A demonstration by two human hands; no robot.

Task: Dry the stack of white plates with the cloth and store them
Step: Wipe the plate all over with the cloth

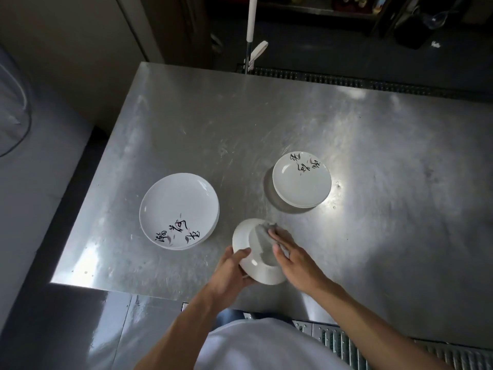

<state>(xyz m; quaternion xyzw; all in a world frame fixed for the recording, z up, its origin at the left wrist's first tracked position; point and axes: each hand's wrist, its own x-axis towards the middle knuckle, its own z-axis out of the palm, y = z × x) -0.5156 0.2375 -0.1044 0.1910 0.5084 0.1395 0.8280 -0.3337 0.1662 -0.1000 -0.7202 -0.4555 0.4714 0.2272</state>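
Steel table (240, 116): left of the held plate (244, 236) lay a plate stack (176, 201) with black brush characters I could not read. Gripping that plate's rim was the left hand (229, 271); the right hand (293, 257), fingers straight, pressed the grey cloth (262, 236) on it. Behind it to the right stood a second stack (298, 182) with similar writing.

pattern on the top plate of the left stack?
Top plate: white, black brush calligraphy with small pinkish marks near its rim. Head view.
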